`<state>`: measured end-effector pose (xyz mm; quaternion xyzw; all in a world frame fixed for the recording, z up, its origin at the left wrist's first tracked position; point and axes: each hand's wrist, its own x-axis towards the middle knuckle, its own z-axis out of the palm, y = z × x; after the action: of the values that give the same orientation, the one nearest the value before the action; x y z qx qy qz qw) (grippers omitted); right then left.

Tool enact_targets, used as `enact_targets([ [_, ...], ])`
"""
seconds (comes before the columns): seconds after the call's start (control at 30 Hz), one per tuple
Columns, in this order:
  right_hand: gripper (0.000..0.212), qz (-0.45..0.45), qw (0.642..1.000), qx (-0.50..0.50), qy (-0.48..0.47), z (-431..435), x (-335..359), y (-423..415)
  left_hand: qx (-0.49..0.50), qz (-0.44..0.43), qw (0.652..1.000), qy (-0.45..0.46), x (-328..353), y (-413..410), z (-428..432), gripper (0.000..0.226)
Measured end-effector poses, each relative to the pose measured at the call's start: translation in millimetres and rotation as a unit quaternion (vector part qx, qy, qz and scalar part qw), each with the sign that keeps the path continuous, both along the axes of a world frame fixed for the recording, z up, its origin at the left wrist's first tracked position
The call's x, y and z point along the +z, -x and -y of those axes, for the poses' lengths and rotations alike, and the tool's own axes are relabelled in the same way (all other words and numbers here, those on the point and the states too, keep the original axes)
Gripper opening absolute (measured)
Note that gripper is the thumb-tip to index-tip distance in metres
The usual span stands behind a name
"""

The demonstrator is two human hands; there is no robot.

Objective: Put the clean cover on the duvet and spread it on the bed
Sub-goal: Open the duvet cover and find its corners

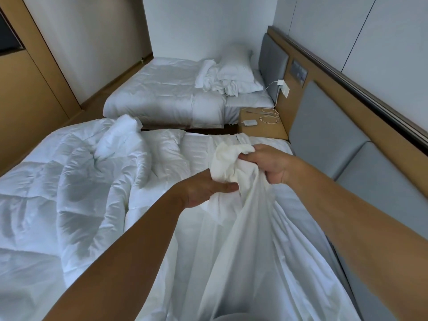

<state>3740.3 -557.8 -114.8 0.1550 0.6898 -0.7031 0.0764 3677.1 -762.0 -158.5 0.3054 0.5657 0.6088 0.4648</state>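
Two hands: left hand (208, 191) and right hand (266, 166) both clench one bunched end of the duvet cover (243, 239), lifted over the head end of the bed (196, 149).
Duvet (69, 181): quilted, puffy, heaped toward the foot end.
Cover: thin, smooth, limp, creased.
Risk: the opening may hide in the folds, so the cover twists.

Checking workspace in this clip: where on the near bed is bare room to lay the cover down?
Bare sheet shows between the heaped duvet and the held cover, and in a strip between cover and grey wall padding. The bed's left half is crowded with duvet.
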Motion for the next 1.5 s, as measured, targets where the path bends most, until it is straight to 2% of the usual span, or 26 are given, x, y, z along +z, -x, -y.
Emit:
enact_targets([
  [0.03, 0.018, -0.003, 1.000, -0.019, 0.007, 3, -1, 1, 0.024, 0.013, 1.000, -0.014, 2, 0, -1, 0.045],
  [0.1, 0.042, 0.014, 0.999, -0.022, 0.029, 2, -1, -1, 0.082, 0.022, 0.996, -0.030, 11, 2, -4, 0.030],
  [0.17, 0.064, 0.046, 0.996, 0.063, 0.051, -3, -3, -8, 0.154, -0.085, 0.984, 0.009, 23, 5, -9, 0.021],
  [0.2, 0.065, 0.055, 0.990, 0.119, 0.044, -4, -7, -12, 0.185, -0.147, 0.971, 0.031, 28, 4, -13, 0.021],
  [0.27, 0.054, 0.065, 0.976, 0.209, -0.012, -9, -14, -18, 0.202, -0.234, 0.950, 0.054, 33, 2, -21, 0.017],
  [0.33, 0.050, 0.051, 0.976, 0.204, -0.051, -15, -15, -22, 0.174, -0.256, 0.948, 0.073, 31, -1, -18, 0.007],
  [0.37, 0.053, 0.040, 0.983, 0.177, -0.035, -20, -15, -21, 0.144, -0.238, 0.957, 0.088, 29, -1, -13, 0.004],
  [0.4, 0.054, 0.031, 0.989, 0.144, -0.004, -25, -14, -19, 0.100, -0.210, 0.967, 0.102, 25, -1, -8, 0.011],
  [0.5, 0.037, 0.006, 0.995, 0.097, 0.025, -22, -15, -14, -0.028, -0.119, 0.989, 0.088, 8, -10, -2, 0.044],
  [0.57, 0.022, -0.005, 0.998, 0.063, 0.012, -17, -16, -12, -0.017, -0.062, 0.997, 0.044, 3, -15, -6, 0.047],
  [0.6, 0.026, -0.005, 0.998, 0.058, 0.013, -16, -16, -14, 0.021, -0.031, 0.999, 0.028, 3, -16, -8, 0.045],
  [0.63, 0.041, 0.006, 0.997, 0.076, 0.020, -17, -18, -16, 0.065, -0.024, 0.997, 0.022, 6, -15, -10, 0.042],
  [0.67, 0.058, 0.031, 0.993, 0.107, 0.023, -19, -20, -21, 0.103, -0.050, 0.993, 0.026, 9, -15, -12, 0.036],
  [0.7, 0.065, 0.059, 0.986, 0.153, 0.017, -20, -25, -26, 0.130, -0.098, 0.986, 0.034, 13, -15, -14, 0.028],
  [0.77, 0.044, 0.091, 0.968, 0.234, -0.002, -22, -34, -34, 0.157, -0.186, 0.969, 0.048, 18, -19, -22, 0.014],
  [0.83, 0.027, 0.074, 0.971, 0.227, 0.019, -26, -36, -38, 0.167, -0.213, 0.961, 0.055, 16, -24, -26, 0.021],
  [0.93, 0.032, 0.024, 0.987, 0.134, 0.085, -33, -31, -38, 0.122, -0.118, 0.981, 0.092, 4, -25, -18, 0.046],
  [1.07, 0.030, 0.002, 0.996, 0.084, 0.020, -27, -27, -32, -0.018, 0.079, 0.996, 0.047, -16, -30, -9, 0.032],
  [1.17, 0.024, 0.015, 0.997, 0.075, 0.019, -30, -30, -35, -0.065, 0.074, 0.995, 0.016, -13, -30, -4, 0.041],
  [1.2, 0.029, 0.023, 0.996, 0.080, 0.024, -32, -31, -38, -0.066, 0.067, 0.995, 0.015, -11, -29, -2, 0.041],
  [1.3, 0.084, 0.060, 0.984, 0.163, 0.046, -43, -39, -49, -0.025, 0.058, 0.998, 0.015, -2, -25, -1, 0.033],
  [1.33, 0.094, 0.078, 0.975, 0.205, 0.047, -44, -40, -53, -0.005, 0.057, 0.998, 0.009, 0, -24, -3, 0.030],
  [1.37, 0.093, 0.085, 0.965, 0.244, 0.032, -42, -41, -56, 0.017, 0.055, 0.998, 0.005, 2, -25, -6, 0.028],
  [1.4, 0.082, 0.084, 0.961, 0.262, 0.006, -41, -42, -58, 0.037, 0.045, 0.998, 0.004, 4, -25, -9, 0.027],
  [1.47, 0.056, 0.059, 0.972, 0.225, -0.014, -41, -41, -60, 0.064, 0.013, 0.998, 0.013, 4, -28, -13, 0.028],
  [1.5, 0.048, 0.044, 0.981, 0.190, 0.007, -42, -41, -60, 0.066, 0.004, 0.998, 0.025, 2, -30, -13, 0.029],
])
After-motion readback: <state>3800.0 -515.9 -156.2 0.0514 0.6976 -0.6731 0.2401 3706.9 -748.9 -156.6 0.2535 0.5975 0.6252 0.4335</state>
